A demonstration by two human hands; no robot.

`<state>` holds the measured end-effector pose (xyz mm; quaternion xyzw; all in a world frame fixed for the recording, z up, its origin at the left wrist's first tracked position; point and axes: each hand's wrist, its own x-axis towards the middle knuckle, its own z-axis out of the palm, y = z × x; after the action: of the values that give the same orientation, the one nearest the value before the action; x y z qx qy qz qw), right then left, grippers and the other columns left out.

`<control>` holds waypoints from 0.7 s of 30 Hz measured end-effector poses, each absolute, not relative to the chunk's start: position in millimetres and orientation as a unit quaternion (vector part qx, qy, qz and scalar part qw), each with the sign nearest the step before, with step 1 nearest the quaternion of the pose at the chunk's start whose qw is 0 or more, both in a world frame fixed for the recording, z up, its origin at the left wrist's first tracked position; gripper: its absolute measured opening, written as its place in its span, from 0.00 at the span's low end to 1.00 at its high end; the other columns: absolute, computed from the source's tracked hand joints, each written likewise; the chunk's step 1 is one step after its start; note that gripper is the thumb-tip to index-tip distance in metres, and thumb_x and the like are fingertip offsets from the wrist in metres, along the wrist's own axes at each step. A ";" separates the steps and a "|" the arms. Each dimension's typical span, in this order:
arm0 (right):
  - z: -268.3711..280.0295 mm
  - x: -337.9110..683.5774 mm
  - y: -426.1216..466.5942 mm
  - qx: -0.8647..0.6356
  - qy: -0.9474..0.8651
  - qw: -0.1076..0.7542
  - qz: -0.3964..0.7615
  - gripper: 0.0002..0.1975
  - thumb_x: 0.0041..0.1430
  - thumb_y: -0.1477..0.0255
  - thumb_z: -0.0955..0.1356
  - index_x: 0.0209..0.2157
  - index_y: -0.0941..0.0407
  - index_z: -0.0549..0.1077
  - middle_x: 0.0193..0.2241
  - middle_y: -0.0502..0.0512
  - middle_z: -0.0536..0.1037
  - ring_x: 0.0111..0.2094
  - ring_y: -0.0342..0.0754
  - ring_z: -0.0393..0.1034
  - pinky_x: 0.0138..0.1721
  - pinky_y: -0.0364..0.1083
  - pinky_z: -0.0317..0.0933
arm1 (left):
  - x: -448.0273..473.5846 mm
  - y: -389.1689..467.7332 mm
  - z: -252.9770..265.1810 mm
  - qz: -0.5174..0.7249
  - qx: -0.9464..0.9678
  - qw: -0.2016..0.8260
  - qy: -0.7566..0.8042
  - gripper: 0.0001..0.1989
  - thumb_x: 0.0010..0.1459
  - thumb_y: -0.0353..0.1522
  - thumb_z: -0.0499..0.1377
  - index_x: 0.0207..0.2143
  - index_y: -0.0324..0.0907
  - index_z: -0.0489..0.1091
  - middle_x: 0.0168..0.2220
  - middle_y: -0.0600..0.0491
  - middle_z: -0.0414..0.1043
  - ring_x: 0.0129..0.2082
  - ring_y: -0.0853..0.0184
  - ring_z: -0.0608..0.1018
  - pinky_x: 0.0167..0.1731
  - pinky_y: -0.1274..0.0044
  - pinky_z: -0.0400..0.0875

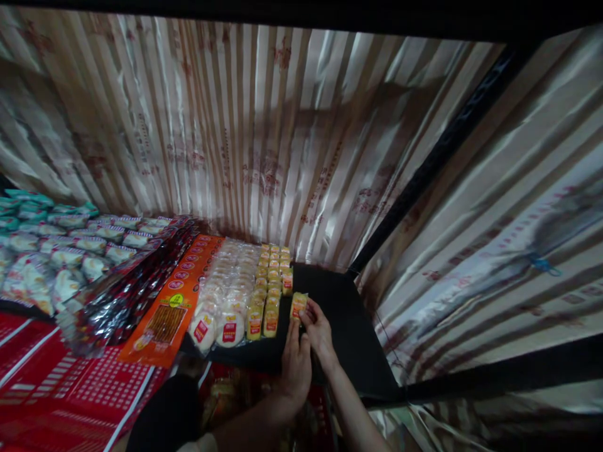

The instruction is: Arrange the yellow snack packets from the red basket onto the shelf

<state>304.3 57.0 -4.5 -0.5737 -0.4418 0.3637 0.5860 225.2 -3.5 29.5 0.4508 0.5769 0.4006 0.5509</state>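
A small yellow snack packet (pixel 298 304) with a red label is held upright just above the black shelf. My right hand (pixel 320 333) pinches its right edge between thumb and fingers. Below it, my left hand (pixel 296 364) has its fingertips pressed against the packet's lower end. To the left stand rows of matching yellow packets (pixel 270 314), several deep. Beside those are rows of round white crackers in clear wrappers (pixel 230 323) with red labels.
Further left lie orange snack bags (pixel 164 314), dark shiny bags (pixel 113 307), and white and green bags (pixel 70 251). The black shelf (pixel 348 326) reaches right to a dark post (pixel 424 169). Striped sheeting (pixel 282 125) hangs behind. Red crates (pixel 85 389) sit at lower left.
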 end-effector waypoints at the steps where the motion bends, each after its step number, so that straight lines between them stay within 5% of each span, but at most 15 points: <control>1: -5.0 304.1 64.5 -0.571 -0.439 0.587 0.370 0.25 0.41 0.63 0.68 0.43 0.58 0.70 0.38 0.60 0.76 0.37 0.52 0.72 0.41 0.52 0.67 | 228.2 2.8 28.0 0.408 0.451 0.547 0.575 0.26 0.59 0.30 0.44 0.59 0.28 0.54 0.63 0.43 0.49 0.63 0.66 0.53 0.62 0.75 0.44; 15: -15.8 294.0 121.1 -0.548 -0.465 0.571 0.397 0.25 0.45 0.62 0.68 0.46 0.57 0.69 0.40 0.57 0.77 0.41 0.51 0.71 0.47 0.52 0.64 | 235.0 52.9 6.8 0.420 0.437 0.521 0.602 0.27 0.59 0.33 0.46 0.60 0.35 0.52 0.64 0.48 0.47 0.63 0.68 0.51 0.62 0.77 0.42; 21: -13.7 289.6 120.5 -0.598 -0.517 0.519 0.326 0.25 0.50 0.61 0.65 0.49 0.55 0.69 0.43 0.56 0.76 0.44 0.52 0.70 0.50 0.52 0.62 | 232.1 56.5 4.3 0.449 0.455 0.500 0.584 0.27 0.60 0.35 0.42 0.60 0.34 0.53 0.64 0.47 0.47 0.64 0.67 0.48 0.63 0.75 0.38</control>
<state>289.6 120.5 -13.7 -0.5978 -0.5167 0.3260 0.5190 232.1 56.5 4.3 0.4550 0.5844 0.4492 0.4997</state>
